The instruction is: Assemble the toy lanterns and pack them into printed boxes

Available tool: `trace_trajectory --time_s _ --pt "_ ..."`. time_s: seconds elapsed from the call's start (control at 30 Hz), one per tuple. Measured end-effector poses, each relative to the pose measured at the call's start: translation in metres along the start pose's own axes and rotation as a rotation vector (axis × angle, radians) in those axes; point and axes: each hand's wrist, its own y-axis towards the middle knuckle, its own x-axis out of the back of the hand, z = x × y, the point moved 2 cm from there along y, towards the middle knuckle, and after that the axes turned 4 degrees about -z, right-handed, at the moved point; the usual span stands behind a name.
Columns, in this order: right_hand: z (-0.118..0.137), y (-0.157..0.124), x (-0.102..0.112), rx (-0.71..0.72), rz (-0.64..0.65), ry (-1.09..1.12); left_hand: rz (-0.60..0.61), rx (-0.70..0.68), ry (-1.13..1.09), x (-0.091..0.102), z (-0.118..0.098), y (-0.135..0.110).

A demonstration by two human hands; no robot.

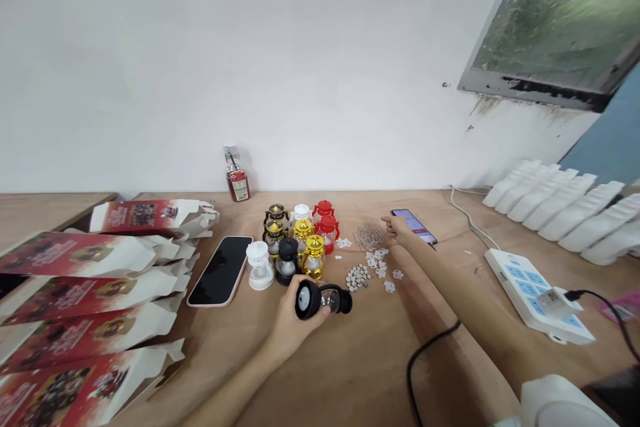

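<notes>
My left hand (295, 313) grips a small black lantern (327, 298), tipped on its side with its underside facing left. My right hand (399, 231) is at the right edge of a pile of thin metal wire pieces (369, 237), its fingertips pinched together; whatever is between them is too small to make out. Behind the left hand stand several more little lanterns: white (260, 267), black (287, 260), gold (313, 257) and red (327, 232). Between the hands lie a heap of round button cells (357, 277) and scattered small white cut-out pieces (380, 261).
Folded red-and-white boxes (95, 300) cover the left side. A dark-screened phone (221, 271), a bottle (237, 180), a lit phone (414, 225), a power strip (540, 297), a black cable (411, 370) and a row of white plastic items (560, 207) also occupy the table.
</notes>
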Motion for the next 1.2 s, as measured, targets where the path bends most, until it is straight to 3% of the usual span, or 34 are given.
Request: trace_trajectory --time_s 0.2,0.37,0.47,0.6,0.73,0.97,1.07,1.2 --pt "0.021 -0.025 -0.004 -0.115 0.096 0.249 -0.014 0.017 0.060 0.003 0.000 0.000" --pt "0.010 -0.086 -0.016 -0.140 0.234 0.405 -0.022 0.003 0.120 0.006 0.000 -0.002" --pt "-0.008 -0.128 -0.029 -0.226 0.403 0.579 -0.037 0.022 0.102 0.008 0.001 -0.001" --pt "-0.020 -0.165 -0.042 -0.275 0.573 0.706 -0.127 0.094 0.029 0.008 0.004 0.002" --pt "-0.018 -0.181 -0.045 -0.273 0.718 0.729 -0.286 0.059 0.053 0.008 0.001 0.000" --pt "-0.022 -0.190 -0.046 -0.327 0.647 0.746 -0.379 0.152 -0.072 0.008 0.001 -0.009" --pt "-0.023 -0.194 -0.049 -0.307 0.589 0.792 -0.391 0.171 -0.107 0.008 0.006 -0.009" --pt "-0.024 -0.200 -0.052 -0.264 0.602 0.798 -0.399 0.155 -0.114 0.009 0.008 -0.008"
